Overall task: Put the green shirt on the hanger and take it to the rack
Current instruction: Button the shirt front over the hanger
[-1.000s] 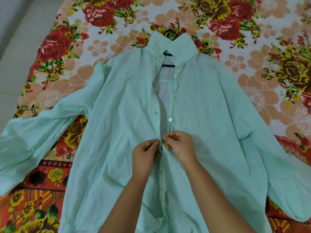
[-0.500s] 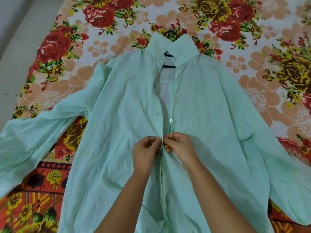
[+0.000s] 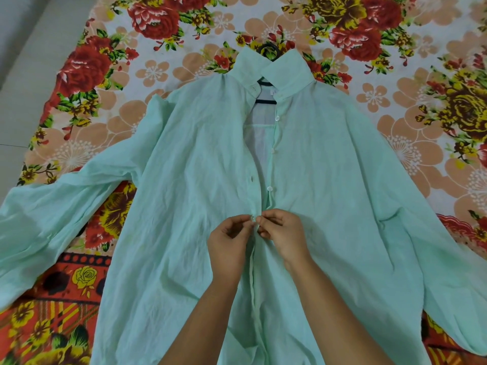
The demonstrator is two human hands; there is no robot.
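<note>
While the green shirt (image 3: 329, 180) lies flat, each hand pinches its placket.

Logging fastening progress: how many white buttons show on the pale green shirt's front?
3 unfastened: one below the collar, one mid-placket, one just above the hands. A fourth is pinched between left hand and right hand; lower ones may be hidden.

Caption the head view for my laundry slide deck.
Both hands, left and right, button a green shirt on a black hanger atop a floral bedsheet.
</note>
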